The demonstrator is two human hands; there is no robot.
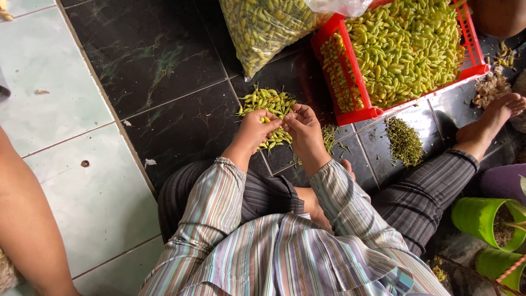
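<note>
Head view: left hand [256,129] and right hand [303,125] together pinch one green chili [267,118] over the chili pile [268,101] on the dark floor tiles [164,71].

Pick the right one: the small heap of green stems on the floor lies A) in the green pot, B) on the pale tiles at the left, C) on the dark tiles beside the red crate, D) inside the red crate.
C: the stems lie loose on the dark tiles, just below the red crate and apart from the green pot.
</note>
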